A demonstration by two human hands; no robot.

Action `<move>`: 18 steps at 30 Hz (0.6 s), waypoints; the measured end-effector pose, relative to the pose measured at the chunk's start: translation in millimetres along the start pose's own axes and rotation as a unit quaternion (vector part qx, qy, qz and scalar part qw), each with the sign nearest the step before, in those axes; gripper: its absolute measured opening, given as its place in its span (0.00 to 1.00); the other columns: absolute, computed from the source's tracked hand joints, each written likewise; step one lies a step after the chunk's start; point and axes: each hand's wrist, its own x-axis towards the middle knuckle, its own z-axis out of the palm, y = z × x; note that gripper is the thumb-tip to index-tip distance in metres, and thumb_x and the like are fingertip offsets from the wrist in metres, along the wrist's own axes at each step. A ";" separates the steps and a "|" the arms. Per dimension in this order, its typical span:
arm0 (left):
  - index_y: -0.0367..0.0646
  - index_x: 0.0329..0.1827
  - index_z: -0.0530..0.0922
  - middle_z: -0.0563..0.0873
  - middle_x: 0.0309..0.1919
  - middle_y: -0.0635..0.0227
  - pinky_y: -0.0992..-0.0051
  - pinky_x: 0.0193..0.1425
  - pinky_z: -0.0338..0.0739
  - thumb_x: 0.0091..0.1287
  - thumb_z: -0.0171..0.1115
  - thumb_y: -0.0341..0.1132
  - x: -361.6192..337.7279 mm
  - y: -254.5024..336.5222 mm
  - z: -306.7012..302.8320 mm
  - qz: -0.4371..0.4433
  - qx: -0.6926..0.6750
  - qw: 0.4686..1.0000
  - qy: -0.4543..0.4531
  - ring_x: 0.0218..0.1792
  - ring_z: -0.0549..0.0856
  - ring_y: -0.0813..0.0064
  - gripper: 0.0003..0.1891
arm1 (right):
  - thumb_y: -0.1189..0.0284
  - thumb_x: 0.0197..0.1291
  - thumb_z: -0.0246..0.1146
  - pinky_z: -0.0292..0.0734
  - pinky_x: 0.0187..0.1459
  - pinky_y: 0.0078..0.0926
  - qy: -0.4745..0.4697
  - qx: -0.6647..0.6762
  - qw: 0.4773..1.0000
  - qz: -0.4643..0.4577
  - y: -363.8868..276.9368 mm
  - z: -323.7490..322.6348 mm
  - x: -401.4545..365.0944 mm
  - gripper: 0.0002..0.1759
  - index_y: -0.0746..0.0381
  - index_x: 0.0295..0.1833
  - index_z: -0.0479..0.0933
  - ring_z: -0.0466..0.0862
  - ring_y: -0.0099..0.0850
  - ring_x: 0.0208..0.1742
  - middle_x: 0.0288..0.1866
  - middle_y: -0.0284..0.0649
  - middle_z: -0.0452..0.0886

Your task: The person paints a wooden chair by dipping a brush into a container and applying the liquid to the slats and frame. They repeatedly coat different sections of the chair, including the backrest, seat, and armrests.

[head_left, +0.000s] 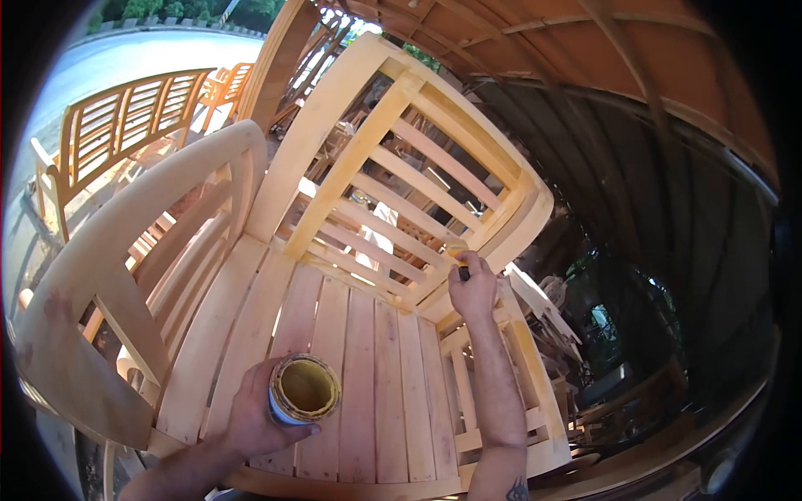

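My left hand is wrapped around an open can, held above the slatted seat of a pale wooden chair. The can has a stained rim and yellowish-brown stuff inside. My right hand is closed on what looks like a paintbrush, mostly hidden by my fingers, with a dark part and a yellow tip showing. It is at the lower right part of the slatted backrest. Yellow colouring shows on the backrest's top rail and on an upright, while the other slats are paler.
A curved armrest rises on the left, and another arm frame stands on the right. Orange-brown finished benches sit outside by the road. A wooden post and a dark sheet wall flank the chair.
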 end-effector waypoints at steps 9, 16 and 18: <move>0.34 0.72 0.65 0.80 0.62 0.56 0.63 0.68 0.78 0.43 0.90 0.36 -3.8 -15.8 21.8 0.020 -0.161 0.987 -0.002 0.62 0.83 0.62 0.53 | 0.67 0.66 0.67 0.83 0.36 0.47 0.115 0.025 0.992 0.055 5.8 65.9 -16.5 0.09 0.55 0.50 0.80 0.86 0.46 0.36 0.39 0.45 0.81; 0.33 0.72 0.62 0.80 0.61 0.57 0.65 0.68 0.79 0.45 0.88 0.29 -3.8 -9.7 25.9 0.008 -0.218 0.976 -0.023 0.63 0.82 0.66 0.52 | 0.64 0.68 0.63 0.83 0.39 0.48 0.129 -0.064 0.987 0.066 14.4 92.1 8.9 0.07 0.54 0.46 0.79 0.85 0.49 0.38 0.39 0.46 0.79; 0.33 0.72 0.61 0.80 0.61 0.57 0.65 0.68 0.79 0.45 0.88 0.28 -3.3 -9.2 25.1 0.008 -0.211 0.977 -0.027 0.63 0.82 0.66 0.52 | 0.66 0.66 0.63 0.84 0.39 0.48 0.110 -0.086 0.988 0.066 4.1 95.1 14.0 0.08 0.56 0.47 0.78 0.85 0.49 0.38 0.40 0.48 0.79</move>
